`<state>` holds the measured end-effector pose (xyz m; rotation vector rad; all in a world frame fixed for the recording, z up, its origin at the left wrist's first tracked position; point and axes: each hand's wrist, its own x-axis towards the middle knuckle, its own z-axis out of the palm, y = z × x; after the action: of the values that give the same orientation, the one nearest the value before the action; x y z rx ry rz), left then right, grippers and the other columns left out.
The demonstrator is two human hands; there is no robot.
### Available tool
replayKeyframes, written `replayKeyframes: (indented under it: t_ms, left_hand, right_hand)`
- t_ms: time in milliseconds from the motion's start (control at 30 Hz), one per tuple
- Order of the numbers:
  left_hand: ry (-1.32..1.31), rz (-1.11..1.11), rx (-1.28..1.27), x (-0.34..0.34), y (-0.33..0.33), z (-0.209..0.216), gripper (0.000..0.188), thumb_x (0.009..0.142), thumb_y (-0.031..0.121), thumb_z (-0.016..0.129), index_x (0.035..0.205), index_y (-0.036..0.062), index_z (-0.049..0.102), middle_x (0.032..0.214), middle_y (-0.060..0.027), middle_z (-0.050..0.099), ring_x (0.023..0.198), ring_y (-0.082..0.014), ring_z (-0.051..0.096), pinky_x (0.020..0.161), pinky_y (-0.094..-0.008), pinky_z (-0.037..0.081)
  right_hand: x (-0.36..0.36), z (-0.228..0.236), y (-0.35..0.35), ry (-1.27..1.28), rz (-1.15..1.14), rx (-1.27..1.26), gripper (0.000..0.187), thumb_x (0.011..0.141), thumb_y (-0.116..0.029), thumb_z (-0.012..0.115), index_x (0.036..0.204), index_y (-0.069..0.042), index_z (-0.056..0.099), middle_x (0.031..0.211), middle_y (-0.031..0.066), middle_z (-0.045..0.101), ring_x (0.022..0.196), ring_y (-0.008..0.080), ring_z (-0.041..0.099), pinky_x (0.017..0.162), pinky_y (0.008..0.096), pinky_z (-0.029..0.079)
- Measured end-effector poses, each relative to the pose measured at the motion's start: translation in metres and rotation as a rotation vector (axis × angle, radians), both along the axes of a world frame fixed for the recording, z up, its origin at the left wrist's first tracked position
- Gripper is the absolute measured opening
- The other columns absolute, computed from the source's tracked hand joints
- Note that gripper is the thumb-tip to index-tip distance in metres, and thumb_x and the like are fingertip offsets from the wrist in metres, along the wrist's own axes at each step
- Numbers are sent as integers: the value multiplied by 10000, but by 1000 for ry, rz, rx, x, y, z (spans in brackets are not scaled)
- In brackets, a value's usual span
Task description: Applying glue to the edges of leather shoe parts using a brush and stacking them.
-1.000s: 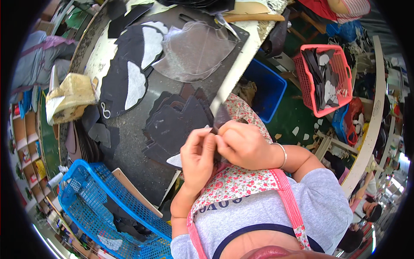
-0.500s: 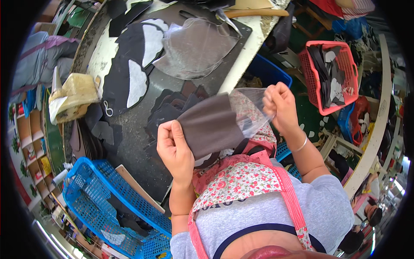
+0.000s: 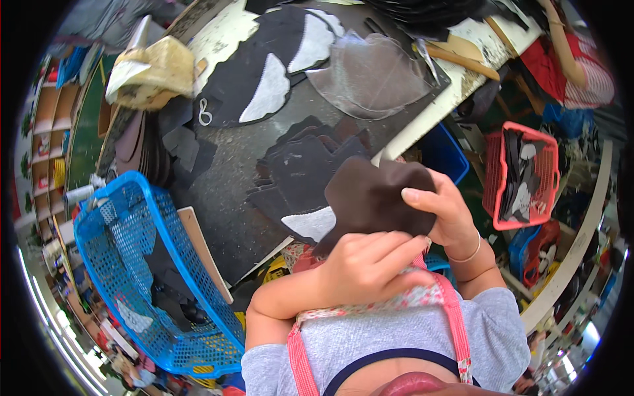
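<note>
A dark brown, leather-like sheet piece [image 3: 373, 198] with a curved outline is held up in front of my apron. My right hand [image 3: 452, 208] grips its right edge, thumb on top. My left hand [image 3: 376, 264] closes at its lower edge with bent fingers, its thumb hidden. Beneath, a stack of dark cut pieces [image 3: 304, 165] lies on the table, partly covered by the held one. A black piece with a white scalloped patch [image 3: 314, 223] sticks out at the table's near edge.
Clear plastic sheets [image 3: 373, 76] and black pieces with white patches [image 3: 267, 86] lie on the table [image 3: 221, 204]. A wooden-handled tool [image 3: 462, 61] is at the far right. A blue basket [image 3: 155, 218] stands left, a pink basket [image 3: 498, 178] right. Another person's arm [image 3: 564, 53] shows far right.
The clear film my right hand was pulling off the brown piece is out of sight. My right hand now grips the piece, and my left hand has moved right to its lower edge. The view has shifted.
</note>
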<state>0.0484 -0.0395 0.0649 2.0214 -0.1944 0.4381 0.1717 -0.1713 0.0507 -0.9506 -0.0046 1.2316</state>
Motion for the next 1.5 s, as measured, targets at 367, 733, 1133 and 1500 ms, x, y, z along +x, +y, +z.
replayKeyframes:
  t_ms: [367,733,1133,1500]
  left_hand:
    - [238,246,-1759,-69,12,-53,379,959,129,586,1292,2,458,1278,-128,554,1135,-210,581,946,-374,493]
    - [191,731,-953,-68,68,-57,162,938,53,607,1080,-18,576,882,-69,657,675,-77,606,551,-220,502]
    - [415,963,-588,-82,50,-81,422,839,12,706,1197,-62,496,675,-2,562,559,-7,497,512,-168,408]
    - [439,952,-619,-82,49,-75,433,838,1,698,1217,-58,498,726,-17,589,625,-25,539,572,-179,454]
  right_hand:
    - [-35,17,46,6,-67,-41,307,945,-61,570,1249,-18,543,1159,75,621,1014,140,615,869,296,503]
    - [-18,-24,88,-889,-215,-209,80,889,-18,674,845,26,624,758,-9,624,642,11,522,546,170,395]
    - [-18,-59,60,-1211,7,-517,281,820,-48,747,684,9,507,549,-2,463,486,34,388,433,216,306]
    - [-21,-54,61,-1272,27,-496,210,804,-40,736,698,8,562,563,31,514,479,68,453,434,233,355]
